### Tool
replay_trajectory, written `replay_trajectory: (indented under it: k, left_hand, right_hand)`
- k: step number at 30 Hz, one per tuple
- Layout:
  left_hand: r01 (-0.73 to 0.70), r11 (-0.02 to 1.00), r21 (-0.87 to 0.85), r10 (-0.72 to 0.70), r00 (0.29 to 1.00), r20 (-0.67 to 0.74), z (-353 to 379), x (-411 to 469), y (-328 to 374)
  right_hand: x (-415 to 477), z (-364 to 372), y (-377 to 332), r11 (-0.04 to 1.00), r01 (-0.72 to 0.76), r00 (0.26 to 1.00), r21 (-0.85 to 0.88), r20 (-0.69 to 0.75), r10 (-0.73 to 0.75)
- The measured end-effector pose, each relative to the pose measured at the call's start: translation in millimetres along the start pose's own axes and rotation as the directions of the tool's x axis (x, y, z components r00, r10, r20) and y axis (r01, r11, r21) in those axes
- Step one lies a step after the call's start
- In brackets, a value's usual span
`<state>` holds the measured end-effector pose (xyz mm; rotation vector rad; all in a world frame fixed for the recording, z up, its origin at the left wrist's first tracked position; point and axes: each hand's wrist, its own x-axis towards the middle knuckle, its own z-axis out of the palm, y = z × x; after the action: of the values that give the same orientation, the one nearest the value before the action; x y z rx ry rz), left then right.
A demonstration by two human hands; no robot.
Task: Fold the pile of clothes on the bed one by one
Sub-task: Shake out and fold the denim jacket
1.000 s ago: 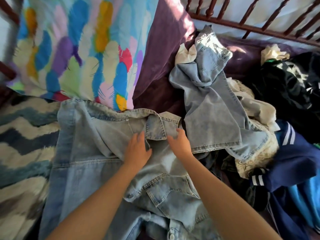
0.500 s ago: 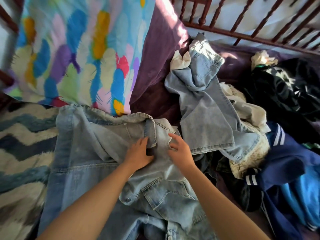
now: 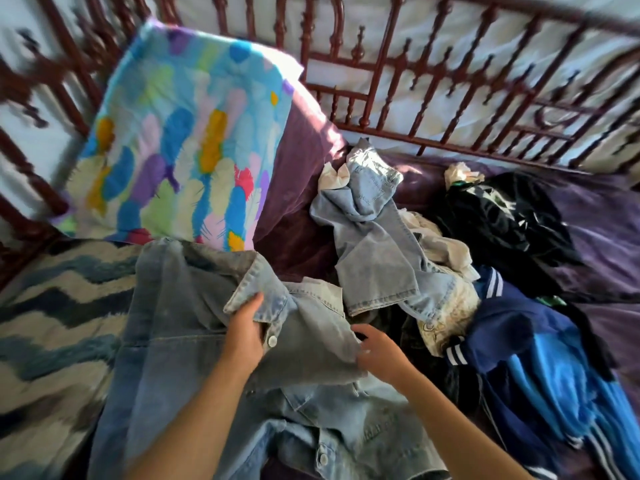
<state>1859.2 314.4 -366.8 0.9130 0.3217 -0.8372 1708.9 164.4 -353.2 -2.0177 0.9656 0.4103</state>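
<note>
Left hand (image 3: 244, 336) grips denim jacket (image 3: 173, 341) collar; right hand (image 3: 381, 355) at its edge.
I see the jacket spread on the bed (image 3: 606, 237) under both hands, over a zigzag blanket (image 3: 52, 323) and below the feather-print pillow (image 3: 180, 140). Left thumb is on top of the collar, fingers curled under. Right fingers are bent against the jacket's right edge; I can't tell if they pinch it. The pile of clothes (image 3: 502, 306) lies just right of the right hand, jeans (image 3: 374, 254) on top. Print on the cream garment (image 3: 446, 317) is too small to read.

The jacket (image 3: 173, 323) lies at lower centre, a pillow (image 3: 180, 140) behind it at upper left, trousers (image 3: 374, 251) right of centre on the clothes pile (image 3: 519, 323) filling the right side
</note>
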Motion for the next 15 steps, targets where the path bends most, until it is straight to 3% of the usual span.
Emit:
replay_trajectory:
  k: [3, 7, 10, 12, 15]
  left_hand:
    - [0.076, 0.989, -0.131, -0.080, 0.997, -0.024, -20.8, -31.2, -12.3]
    - [0.025, 0.997, -0.074, -0.038, 0.983, -0.180, -47.0, -57.8, -18.6]
    - [0.075, 0.987, -0.144, -0.088, 0.992, -0.092, -60.4, -72.0, -12.1]
    - [0.057, 0.990, -0.127, -0.071, 0.992, -0.107, -67.1, -76.4, -3.9]
    - [-0.028, 0.995, 0.100, 0.046, 0.981, -0.188, -79.8, -76.2, 3.5]
  right_hand:
    - [-3.8, 10.6, -22.2, 0.934, 0.059, 0.991, -0.352, -0.089, -0.096]
    - [-3.0, 42.8, -70.9, 0.802, 0.349, 0.921, -0.485, 0.019, -0.389]
    - [4.5, 67.9, -92.0, 0.709, 0.410, 0.903, -0.575, 0.148, -0.402]
    - [11.6, 80.4, -99.0, 0.663, 0.421, 0.901, -0.619, 0.204, -0.382]
    - [22.2, 92.7, -108.3, 0.638, 0.419, 0.902, -0.646, 0.214, -0.375]
